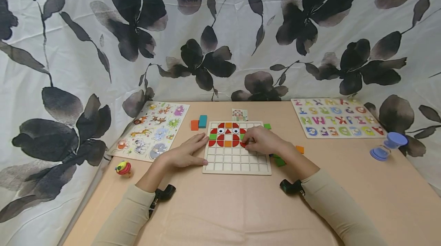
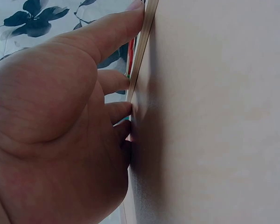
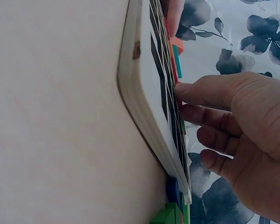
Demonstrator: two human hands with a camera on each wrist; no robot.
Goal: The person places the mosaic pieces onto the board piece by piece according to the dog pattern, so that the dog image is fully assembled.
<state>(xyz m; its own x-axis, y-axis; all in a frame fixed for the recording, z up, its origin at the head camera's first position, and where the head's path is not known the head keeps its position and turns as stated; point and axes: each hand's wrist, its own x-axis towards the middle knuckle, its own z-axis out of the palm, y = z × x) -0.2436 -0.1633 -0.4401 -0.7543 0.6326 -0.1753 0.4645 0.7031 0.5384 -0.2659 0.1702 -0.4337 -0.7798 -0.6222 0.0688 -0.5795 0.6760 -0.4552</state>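
Board [image 1: 225, 167] at the centre of the frame, I should brace its left edge with my straight-fingered left hand [image 1: 186, 151] while my right hand [image 1: 264, 141], pinching a red tile [image 1: 243, 145], squares it before pressing.

On a table [image 1: 227, 207], a grid [image 1: 237, 164] is laid under the right hand [image 1: 264, 141], an animal board [image 1: 151, 130] and toy [image 1: 123, 168] left of the left hand [image 1: 186, 152].

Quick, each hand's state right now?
Left hand: open, touching the pale wooden grid board.
Right hand: closed, pinching a small red tile at the board.
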